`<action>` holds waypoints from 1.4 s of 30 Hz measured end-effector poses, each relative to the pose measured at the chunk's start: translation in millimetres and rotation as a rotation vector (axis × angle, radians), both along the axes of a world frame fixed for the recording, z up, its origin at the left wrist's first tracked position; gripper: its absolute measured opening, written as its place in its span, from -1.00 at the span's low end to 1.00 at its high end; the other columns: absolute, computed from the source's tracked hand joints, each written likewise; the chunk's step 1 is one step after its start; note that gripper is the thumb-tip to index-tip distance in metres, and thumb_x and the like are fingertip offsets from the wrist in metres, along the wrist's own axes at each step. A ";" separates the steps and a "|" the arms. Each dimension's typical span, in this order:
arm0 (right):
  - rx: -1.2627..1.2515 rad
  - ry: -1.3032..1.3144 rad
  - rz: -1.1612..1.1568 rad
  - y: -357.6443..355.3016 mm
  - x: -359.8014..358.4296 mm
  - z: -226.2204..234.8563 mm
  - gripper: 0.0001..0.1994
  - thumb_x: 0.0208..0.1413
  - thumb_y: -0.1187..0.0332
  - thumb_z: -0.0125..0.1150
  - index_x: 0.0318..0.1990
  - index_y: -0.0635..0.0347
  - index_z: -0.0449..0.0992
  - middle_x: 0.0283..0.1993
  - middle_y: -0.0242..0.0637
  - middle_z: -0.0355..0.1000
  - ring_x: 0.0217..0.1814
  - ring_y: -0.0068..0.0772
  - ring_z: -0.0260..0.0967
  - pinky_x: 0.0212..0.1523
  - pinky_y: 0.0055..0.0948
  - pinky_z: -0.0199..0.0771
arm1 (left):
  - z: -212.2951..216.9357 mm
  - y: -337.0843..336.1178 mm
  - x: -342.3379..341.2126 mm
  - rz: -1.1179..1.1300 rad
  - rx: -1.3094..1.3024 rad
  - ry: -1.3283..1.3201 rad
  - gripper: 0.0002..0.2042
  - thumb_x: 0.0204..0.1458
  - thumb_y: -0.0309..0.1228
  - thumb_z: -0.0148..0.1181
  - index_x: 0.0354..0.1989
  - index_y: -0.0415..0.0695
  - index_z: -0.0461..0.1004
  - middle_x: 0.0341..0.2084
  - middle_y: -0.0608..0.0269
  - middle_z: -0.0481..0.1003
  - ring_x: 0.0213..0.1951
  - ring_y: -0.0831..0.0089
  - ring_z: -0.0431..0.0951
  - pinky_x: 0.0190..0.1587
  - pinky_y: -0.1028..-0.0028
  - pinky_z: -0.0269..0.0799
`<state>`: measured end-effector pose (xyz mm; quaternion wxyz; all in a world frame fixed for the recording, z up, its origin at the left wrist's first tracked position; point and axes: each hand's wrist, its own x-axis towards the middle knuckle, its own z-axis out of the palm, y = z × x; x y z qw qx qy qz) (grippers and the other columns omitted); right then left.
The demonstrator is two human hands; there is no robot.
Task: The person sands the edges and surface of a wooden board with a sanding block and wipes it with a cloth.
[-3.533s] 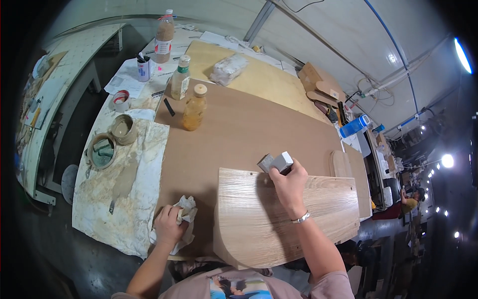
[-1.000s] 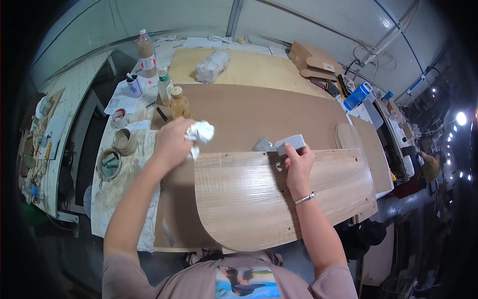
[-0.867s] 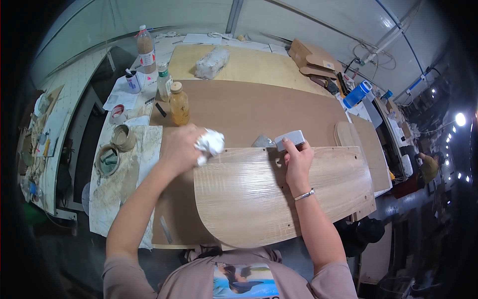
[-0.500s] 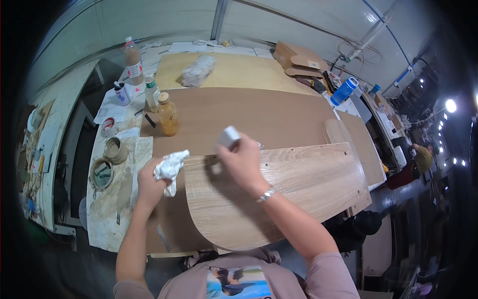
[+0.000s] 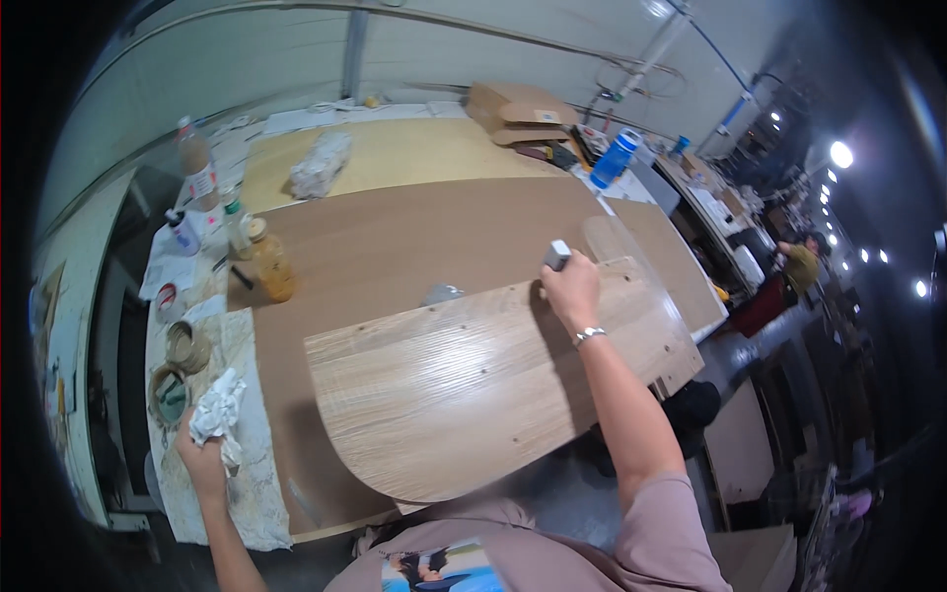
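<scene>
The wooden board (image 5: 483, 385) lies flat at the near side of the surface (image 5: 217, 281), in front of the person's body. Its left near corner is rounded, its near edge projects past the surface, and small dark holes are spaced along its far edge.

Right hand (image 5: 572, 293): the grip is clamped on a pale grey block (image 5: 556, 255). The block stands upright at the far edge of the board, right of the middle. Contact between block and board cannot be confirmed from this angle.

Left hand (image 5: 200, 456): the grip is closed around a crumpled white wad (image 5: 219, 407); some fingers are hidden behind it. The wad is well apart from the board, over the stained sheet (image 5: 261, 493) at the left. One round tub (image 5: 186, 345) and a second tub with green contents (image 5: 171, 395) are near it.

A brown panel (image 5: 414, 232) extends beneath and beyond the board. A flat grey piece (image 5: 441, 294) lies on it, just beside the board's far edge. An amber bottle (image 5: 271, 266) stands at the panel's left side, near a bottle with a green cap (image 5: 237, 232). A blue bottle (image 5: 616, 160) is at the far right, near a cardboard box (image 5: 518, 109).
</scene>
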<state>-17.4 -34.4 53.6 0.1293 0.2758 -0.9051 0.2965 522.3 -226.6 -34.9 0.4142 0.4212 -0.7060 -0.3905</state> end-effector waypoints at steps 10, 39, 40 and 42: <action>-0.079 -0.094 0.288 -12.9 5.4 -8.7 -0.75 -0.11 0.33 0.32 -0.38 0.39 0.57 -0.37 0.14 0.54 -0.26 0.14 0.54 -0.14 -0.10 0.54 | 79.7 56.1 -67.5 -0.172 -0.453 -0.079 -0.59 0.06 -0.38 0.23 0.02 -0.41 0.42 -0.04 -0.04 0.48 0.02 0.16 0.48 0.15 0.27 0.30; -0.176 -0.144 0.454 115.9 -226.3 -4.4 -0.78 -0.02 0.26 0.33 -0.40 0.25 0.56 -0.29 0.01 0.54 -0.17 0.04 0.53 -0.16 -0.13 0.53 | 82.2 182.5 -482.2 -0.315 -0.808 -0.661 -0.55 -0.26 -0.37 0.30 -0.06 -0.10 0.54 -0.02 0.04 0.45 0.01 0.00 0.40 0.04 0.10 0.32; -0.142 -0.149 0.431 117.1 -228.8 -4.8 -0.78 -0.02 0.26 0.33 -0.39 0.25 0.57 -0.31 0.01 0.55 -0.20 0.04 0.54 -0.18 -0.13 0.54 | 82.7 183.3 -482.9 -0.322 -0.813 -0.660 -0.55 -0.26 -0.37 0.30 -0.06 -0.10 0.54 -0.02 0.04 0.45 0.01 0.00 0.40 0.04 0.10 0.32; -0.114 -0.160 0.411 116.9 -242.4 -4.2 -0.78 -0.02 0.26 0.33 -0.37 0.26 0.58 -0.33 0.02 0.55 -0.23 0.04 0.55 -0.20 -0.13 0.55 | 83.3 184.5 -480.9 -0.307 -0.808 -0.662 -0.56 -0.25 -0.37 0.31 -0.08 -0.10 0.54 -0.02 0.05 0.45 0.00 0.01 0.41 0.03 0.11 0.33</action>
